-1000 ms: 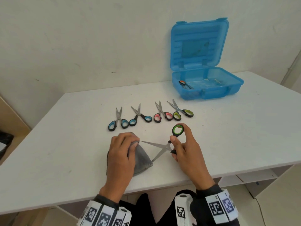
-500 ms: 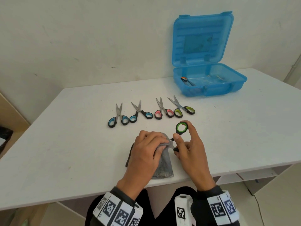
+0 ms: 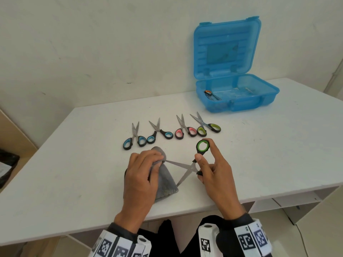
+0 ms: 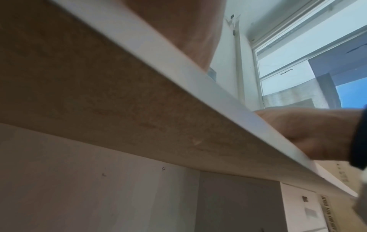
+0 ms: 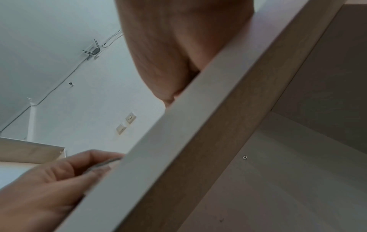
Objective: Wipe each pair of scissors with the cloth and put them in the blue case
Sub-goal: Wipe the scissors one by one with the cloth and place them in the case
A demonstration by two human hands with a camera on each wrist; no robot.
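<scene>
My right hand (image 3: 209,164) holds a pair of green-handled scissors (image 3: 193,160) by the handles, blades spread wide open near the table's front edge. My left hand (image 3: 143,167) grips a grey cloth (image 3: 166,182) and pinches it around the tip of the upper blade. Several more scissors lie in a row behind: two blue-handled pairs (image 3: 136,138) (image 3: 159,133), a pink pair (image 3: 184,129) and a green pair (image 3: 207,126). The blue case (image 3: 239,101) stands open at the back right, with one orange-handled pair (image 3: 210,94) inside. Both wrist views look up from below the table edge (image 4: 178,66).
The white table (image 3: 74,164) meets a wall at the back. A black bag (image 3: 7,167) lies on the floor at the left. Shelves (image 3: 278,203) sit under the table on the right.
My left hand slid the cloth left along the blade, from near the pivot out to the tip. The right hand kept its hold on the handles.
</scene>
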